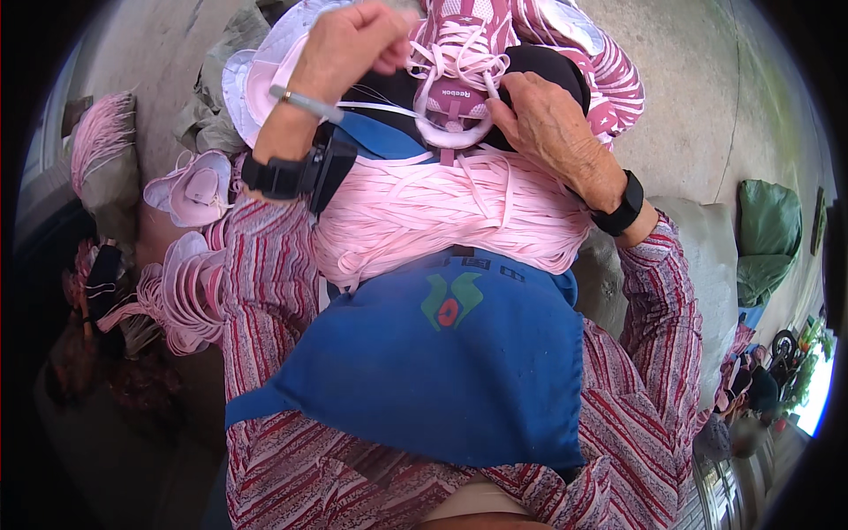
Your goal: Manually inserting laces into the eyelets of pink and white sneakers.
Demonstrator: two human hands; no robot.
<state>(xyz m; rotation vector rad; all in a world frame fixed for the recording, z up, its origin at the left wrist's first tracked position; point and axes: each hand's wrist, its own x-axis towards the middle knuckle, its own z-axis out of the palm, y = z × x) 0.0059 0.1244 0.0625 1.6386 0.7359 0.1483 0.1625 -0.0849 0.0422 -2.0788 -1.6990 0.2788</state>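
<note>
A pink and mauve shoe upper (pixel 455 75) lies at the top of my lap, its pale laces (pixel 464 49) threaded through the front and loosely crossed. My right hand (pixel 552 124) is closed on the right edge of its collar, thumb toward me. Just left of the laces, my left hand (pixel 358 44) is raised with its fingers curled together and slightly blurred; I cannot make out what is between them. A thick bundle of pale pink shoelaces (pixel 442 208) spreads over my blue apron (pixel 433 371), below the upper.
More pink uppers (pixel 199 190) are stacked by my left side, and striped pink ones (pixel 614 84) lie beyond my right hand. A bunch of laces (pixel 102 137) hangs over a grey-green sack at far left. A green sack (pixel 768 230) stands on the concrete floor (pixel 680 106) at right.
</note>
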